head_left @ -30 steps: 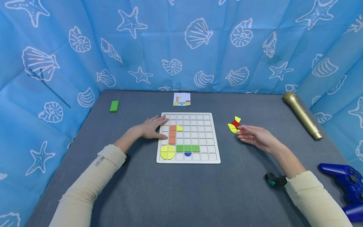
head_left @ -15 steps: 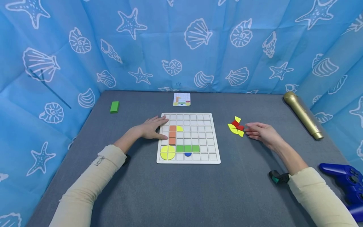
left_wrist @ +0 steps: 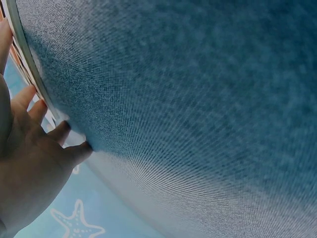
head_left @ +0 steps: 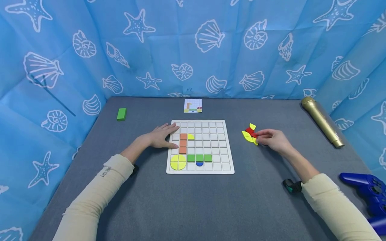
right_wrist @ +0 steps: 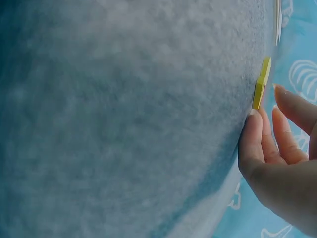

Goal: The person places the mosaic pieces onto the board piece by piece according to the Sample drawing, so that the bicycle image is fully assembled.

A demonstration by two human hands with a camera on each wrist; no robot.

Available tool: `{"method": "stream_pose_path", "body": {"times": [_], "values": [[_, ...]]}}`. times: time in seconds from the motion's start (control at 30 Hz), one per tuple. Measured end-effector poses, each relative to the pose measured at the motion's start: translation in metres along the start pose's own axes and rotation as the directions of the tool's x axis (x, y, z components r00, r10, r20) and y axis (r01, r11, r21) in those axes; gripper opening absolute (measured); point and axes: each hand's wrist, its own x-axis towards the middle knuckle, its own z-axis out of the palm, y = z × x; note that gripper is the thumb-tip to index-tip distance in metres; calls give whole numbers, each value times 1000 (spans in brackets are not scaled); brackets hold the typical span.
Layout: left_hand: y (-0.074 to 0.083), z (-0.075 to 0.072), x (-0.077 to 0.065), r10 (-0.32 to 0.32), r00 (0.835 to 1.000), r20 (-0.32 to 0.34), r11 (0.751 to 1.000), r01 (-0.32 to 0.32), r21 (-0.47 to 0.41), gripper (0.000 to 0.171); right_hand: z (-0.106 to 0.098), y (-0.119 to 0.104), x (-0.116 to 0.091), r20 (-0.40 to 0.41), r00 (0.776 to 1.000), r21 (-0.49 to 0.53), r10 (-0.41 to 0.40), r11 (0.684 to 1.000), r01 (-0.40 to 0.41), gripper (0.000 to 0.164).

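On the table lies a white grid board [head_left: 199, 170] bearing orange squares [head_left: 183, 143], green squares [head_left: 199, 157], a blue half-circle [head_left: 199, 164], a yellow disc of quarter pieces [head_left: 178, 162] and a yellow quarter piece [head_left: 191, 136]. My left hand [head_left: 161, 136] rests on the board's left edge, fingers spread. To the right, my right hand [head_left: 275, 140] reaches a small pile of yellow pieces [head_left: 247, 136] and red pieces [head_left: 249, 130], its fingertips touching the pile's right side. In the right wrist view the fingers are loosely bent beside a yellow piece [right_wrist: 261, 84], thumb apart.
A printed pattern card [head_left: 193, 105] lies behind the board. A green block [head_left: 121, 114] sits at the back left. On the right are a gold microphone [head_left: 322, 122] and a blue game controller [head_left: 372, 194]. A blue shell-patterned curtain [head_left: 187, 50] borders the table.
My right hand drew back slightly to the right from the pile, then came back to it, now covering part of the red and yellow pieces. The left hand stays in place.
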Motion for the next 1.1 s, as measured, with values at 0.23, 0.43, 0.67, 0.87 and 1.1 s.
{"method": "stream_pose_path", "body": {"times": [0.23,0.43,0.67,0.87,1.1], "values": [[1,-1,-1,-3,1000,-1,1000,3,4,90,8,-5,2,-51,997,-116,-54,992,47,35],[1,-2,0,-10,1000,7,1000,10,10,90,12,-8,1,-61,997,-181,-51,983,39,36],[1,-2,0,-3,1000,-7,1000,3,11,90,11,-7,2,-52,998,-235,-47,972,34,36],[2,-2,-1,0,1000,-6,1000,0,10,90,7,-7,1,22,999,-218,-30,975,34,34],[1,-2,-1,-3,1000,-3,1000,3,9,89,4,-11,-1,97,995,-72,-4,997,11,38]]}}
